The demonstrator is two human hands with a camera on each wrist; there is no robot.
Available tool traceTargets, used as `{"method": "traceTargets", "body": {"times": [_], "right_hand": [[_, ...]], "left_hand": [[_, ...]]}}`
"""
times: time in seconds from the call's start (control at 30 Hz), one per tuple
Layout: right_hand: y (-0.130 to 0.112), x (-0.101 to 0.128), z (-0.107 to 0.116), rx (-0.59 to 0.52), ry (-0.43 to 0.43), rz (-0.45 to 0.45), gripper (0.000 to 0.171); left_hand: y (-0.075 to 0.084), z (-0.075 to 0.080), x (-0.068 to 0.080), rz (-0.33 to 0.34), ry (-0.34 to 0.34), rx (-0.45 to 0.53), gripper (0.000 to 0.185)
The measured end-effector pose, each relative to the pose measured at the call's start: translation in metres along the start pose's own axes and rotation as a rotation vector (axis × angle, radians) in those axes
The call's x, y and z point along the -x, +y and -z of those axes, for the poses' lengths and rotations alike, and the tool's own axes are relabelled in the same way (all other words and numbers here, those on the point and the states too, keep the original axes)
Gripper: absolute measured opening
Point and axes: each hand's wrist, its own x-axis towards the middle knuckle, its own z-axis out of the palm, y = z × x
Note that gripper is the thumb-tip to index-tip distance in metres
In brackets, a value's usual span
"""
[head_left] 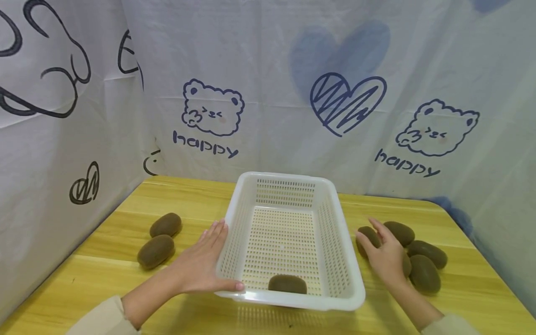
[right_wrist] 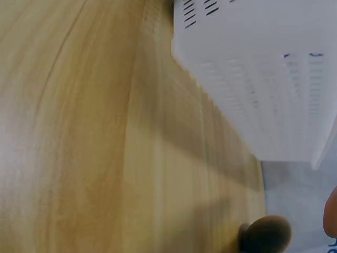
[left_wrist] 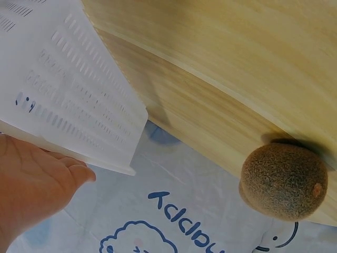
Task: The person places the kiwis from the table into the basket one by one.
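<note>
Two bare hands, forearms uncovered, seemingly pale beige sleeves at the elbows

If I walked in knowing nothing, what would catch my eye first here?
The white basket in the middle of the wooden table, with one kiwi lying at its near end. The left hand rests flat against the basket's left wall, while the right hand lies on a cluster of kiwis to its right. Two more kiwis lie on the left.

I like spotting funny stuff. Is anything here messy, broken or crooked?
Nothing stands out. The white basket sits flat on the table, unbroken, with one kiwi inside. The other kiwis lie whole beside it. The left hand rests against the basket; the right hand touches the right-side kiwis.
</note>
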Motion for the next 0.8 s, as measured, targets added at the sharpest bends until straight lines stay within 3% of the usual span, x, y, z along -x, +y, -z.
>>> {"method": "traceTargets", "body": {"times": [0.13, 0.4, 0.57, 0.8], "right_hand": [[0.012, -0.001, 0.0, 0.029, 0.005, -0.08, 0.055], [0.032, -0.005, -0.004, 0.086, 0.015, -0.152, 0.062], [0.041, -0.009, -0.009, 0.132, -0.024, -0.16, 0.065], [0.046, -0.012, -0.019, 0.155, 0.008, -0.128, 0.063]], "left_hand": [[0.0, 0.0, 0.0, 0.0, 0.0, 0.002, 0.125], [0.001, 0.001, 0.0, 0.003, 0.0, 0.005, 0.126], [0.001, 0.001, 0.0, 0.004, 0.005, 0.008, 0.127], [0.0, 0.002, 0.0, 0.006, 0.009, 0.011, 0.128]]}}
